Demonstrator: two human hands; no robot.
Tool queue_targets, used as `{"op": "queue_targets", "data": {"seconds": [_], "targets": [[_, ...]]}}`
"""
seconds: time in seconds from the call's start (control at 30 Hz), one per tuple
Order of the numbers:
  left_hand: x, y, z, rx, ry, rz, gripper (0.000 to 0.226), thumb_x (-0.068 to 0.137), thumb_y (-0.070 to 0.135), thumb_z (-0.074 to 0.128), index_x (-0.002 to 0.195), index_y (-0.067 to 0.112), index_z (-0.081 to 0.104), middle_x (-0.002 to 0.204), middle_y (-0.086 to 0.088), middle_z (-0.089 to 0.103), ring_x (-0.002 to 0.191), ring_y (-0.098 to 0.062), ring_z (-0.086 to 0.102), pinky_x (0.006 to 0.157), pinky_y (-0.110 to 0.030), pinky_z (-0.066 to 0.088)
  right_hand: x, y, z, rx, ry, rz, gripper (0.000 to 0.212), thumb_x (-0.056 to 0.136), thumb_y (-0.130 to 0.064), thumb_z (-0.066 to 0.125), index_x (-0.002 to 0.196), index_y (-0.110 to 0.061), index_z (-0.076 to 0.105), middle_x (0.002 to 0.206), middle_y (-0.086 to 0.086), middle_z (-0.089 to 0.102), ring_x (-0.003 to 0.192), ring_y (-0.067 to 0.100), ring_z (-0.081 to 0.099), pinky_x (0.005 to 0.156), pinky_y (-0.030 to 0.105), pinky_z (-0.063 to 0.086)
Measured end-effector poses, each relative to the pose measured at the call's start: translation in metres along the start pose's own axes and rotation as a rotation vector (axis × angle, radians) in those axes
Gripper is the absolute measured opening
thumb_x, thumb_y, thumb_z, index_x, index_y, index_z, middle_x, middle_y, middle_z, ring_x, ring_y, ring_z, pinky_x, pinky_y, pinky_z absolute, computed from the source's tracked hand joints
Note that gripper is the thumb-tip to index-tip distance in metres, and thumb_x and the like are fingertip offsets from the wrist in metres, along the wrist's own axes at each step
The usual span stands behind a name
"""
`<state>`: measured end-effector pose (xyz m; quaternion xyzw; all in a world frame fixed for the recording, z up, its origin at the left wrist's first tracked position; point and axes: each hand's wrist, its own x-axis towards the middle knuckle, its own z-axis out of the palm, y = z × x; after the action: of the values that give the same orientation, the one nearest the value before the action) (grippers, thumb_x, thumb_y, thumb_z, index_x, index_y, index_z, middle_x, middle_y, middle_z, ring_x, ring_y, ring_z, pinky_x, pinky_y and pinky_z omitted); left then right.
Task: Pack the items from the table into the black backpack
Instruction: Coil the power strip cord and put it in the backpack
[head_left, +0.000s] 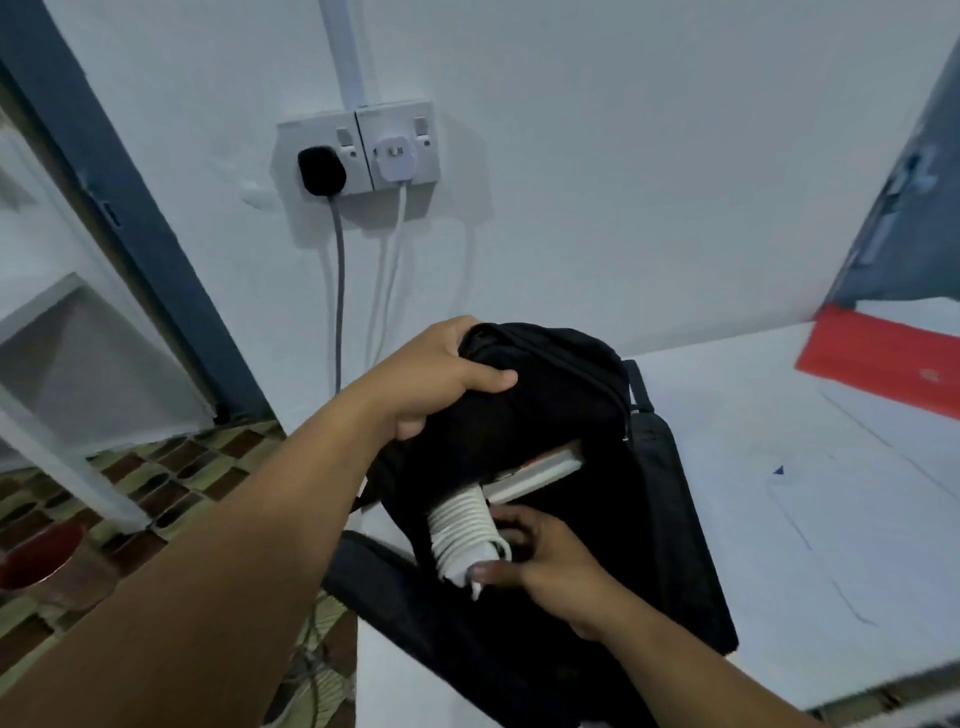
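At the left edge of the white desk (779, 415), my left hand (441, 374) is gripping the top flap of the black backpack (649, 545), which is standing on the desk. At its open mouth, my right hand (550, 566) is pinching a white coiled charger cable (462, 535), half inside, beside a white book (540, 475). Farther right, a red folder (878, 358) is lying.

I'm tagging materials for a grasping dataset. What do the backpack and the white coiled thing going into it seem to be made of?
Black backpack: looks like matte woven fabric, probably nylon or polyester; it folds softly under the left hand.
White coiled cable: smooth plastic or rubber sheathing, faintly glossy, wound in even loops, held by the right hand.
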<state>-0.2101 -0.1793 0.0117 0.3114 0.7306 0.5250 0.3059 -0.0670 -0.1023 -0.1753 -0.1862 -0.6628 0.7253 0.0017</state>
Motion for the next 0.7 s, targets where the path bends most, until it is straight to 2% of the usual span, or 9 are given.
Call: {"op": "queue_targets", "data": {"seconds": [0.07,0.13,0.2,0.27,0.37,0.47,0.53,0.6,0.7], "targets": [[-0.002,-0.002,0.003,-0.070,-0.040,-0.009,0.034,0.084,-0.004,0.072,0.116,0.003,0.062,0.107,-0.013,0.074,0.093,-0.023,0.072,0.084,-0.033,0.060,0.002,0.001,0.006,0.067,0.035,-0.031,0.069,0.065,-0.009,0.086,0.129,-0.011,0.060,0.110,0.011,0.075,0.103,0.023,0.072,0.092,0.035,0.057],[-0.008,-0.005,0.004,-0.115,-0.080,-0.015,0.037,0.085,-0.005,0.071,0.119,0.004,0.062,0.112,-0.015,0.073,0.098,-0.025,0.073,0.087,-0.035,0.060,0.006,-0.005,0.015,0.125,0.053,-0.061,0.051,0.073,0.000,0.080,0.120,-0.009,0.064,0.105,0.015,0.076,0.095,0.023,0.072,0.087,0.033,0.057],[-0.014,-0.006,0.004,-0.144,-0.113,-0.012,0.037,0.086,-0.004,0.071,0.120,0.004,0.061,0.115,-0.017,0.072,0.103,-0.029,0.072,0.091,-0.039,0.059,0.011,-0.014,0.022,0.153,0.086,-0.083,0.028,0.084,0.007,0.072,0.107,-0.008,0.066,0.093,0.009,0.076,0.083,0.016,0.072,0.077,0.027,0.057],[-0.018,-0.006,0.005,-0.161,-0.134,-0.004,0.037,0.087,-0.004,0.070,0.122,0.003,0.060,0.117,-0.018,0.071,0.106,-0.032,0.070,0.094,-0.043,0.058,0.017,-0.020,0.026,0.174,0.116,-0.092,0.020,0.089,0.007,0.067,0.104,-0.006,0.064,0.087,0.006,0.074,0.077,0.013,0.070,0.069,0.022,0.054],[-0.019,-0.006,0.006,-0.187,-0.151,0.002,0.037,0.087,-0.004,0.069,0.122,0.000,0.058,0.118,-0.021,0.070,0.106,-0.033,0.070,0.096,-0.045,0.056,0.025,-0.024,0.032,0.189,0.212,-0.081,0.018,0.089,0.003,0.069,0.103,-0.007,0.064,0.089,0.009,0.073,0.078,0.016,0.070,0.068,0.024,0.053],[-0.019,-0.011,0.008,-0.240,-0.161,0.004,0.036,0.088,-0.004,0.069,0.122,0.001,0.060,0.118,-0.019,0.070,0.105,-0.031,0.070,0.096,-0.043,0.056,0.034,-0.020,0.046,0.009,0.282,-0.105,0.017,0.086,0.000,0.073,0.099,-0.008,0.065,0.089,0.005,0.072,0.081,0.016,0.069,0.070,0.025,0.056],[-0.018,-0.014,0.011,-0.269,-0.164,-0.001,0.034,0.088,-0.004,0.069,0.121,0.002,0.062,0.116,-0.018,0.071,0.102,-0.028,0.070,0.096,-0.042,0.056,0.035,-0.017,0.060,-0.154,0.293,-0.118,0.031,0.083,-0.006,0.075,0.111,-0.014,0.064,0.098,-0.003,0.072,0.086,0.003,0.068,0.079,0.016,0.056],[-0.016,-0.017,0.015,-0.287,-0.174,-0.009,0.032,0.088,-0.005,0.068,0.118,0.003,0.063,0.111,-0.014,0.073,0.098,-0.024,0.071,0.092,-0.038,0.058,0.035,-0.017,0.066,-0.296,0.306,-0.119,0.039,0.081,-0.015,0.075,0.118,-0.017,0.063,0.102,-0.006,0.071,0.088,0.000,0.066,0.077,0.009,0.052],[-0.014,-0.017,0.017,-0.305,-0.190,-0.010,0.032,0.088,-0.005,0.067,0.118,0.006,0.064,0.109,-0.011,0.073,0.098,-0.022,0.071,0.085,-0.033,0.058,0.042,-0.018,0.063,-0.425,0.298,-0.139,0.036,0.078,-0.022,0.066,0.113,-0.015,0.066,0.103,0.000,0.073,0.094,0.009,0.068,0.086,0.030,0.058]]}}
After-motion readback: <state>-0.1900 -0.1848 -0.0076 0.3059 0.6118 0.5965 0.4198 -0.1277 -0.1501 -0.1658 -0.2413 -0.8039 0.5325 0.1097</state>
